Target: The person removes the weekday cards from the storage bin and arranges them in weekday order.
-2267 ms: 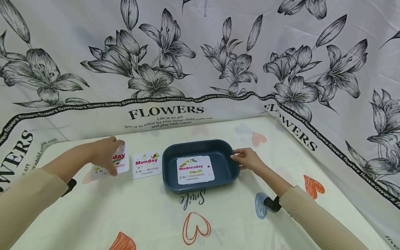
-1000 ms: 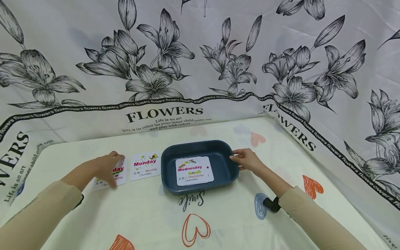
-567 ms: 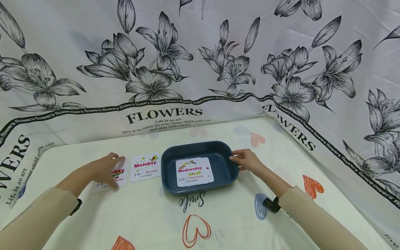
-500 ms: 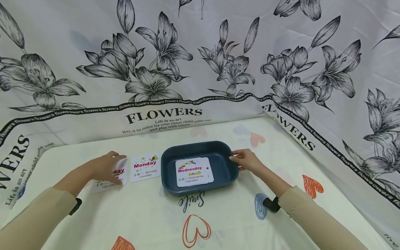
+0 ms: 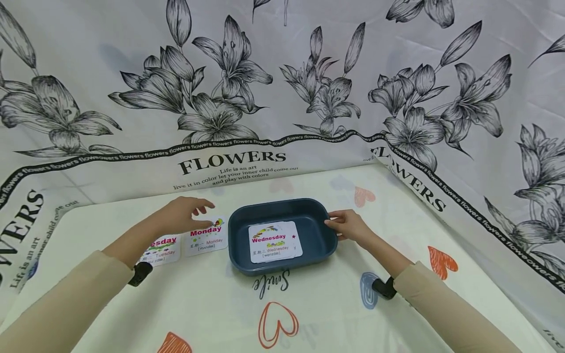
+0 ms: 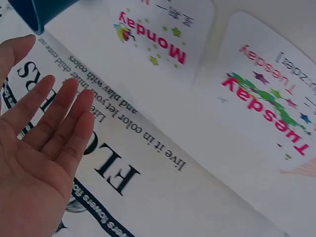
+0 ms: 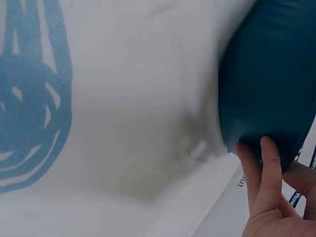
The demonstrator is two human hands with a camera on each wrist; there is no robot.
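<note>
Left hand empty, fingers loosely apart near Monday card; right pinches tray. Card's flat: clumsy edge pickup could skid it.

Smooth plastic tray, smooth paper cards

i have a table in front of me, under a pale cream cloth printed with red and blue hearts and the word smile. straight ahead, a dark blue tray sits on the cloth, just beyond that lettering. just beside it, to my left, lies the monday card, face up. farther left i see the tuesday card, also face up, a narrow strip of cloth between the two.
</note>
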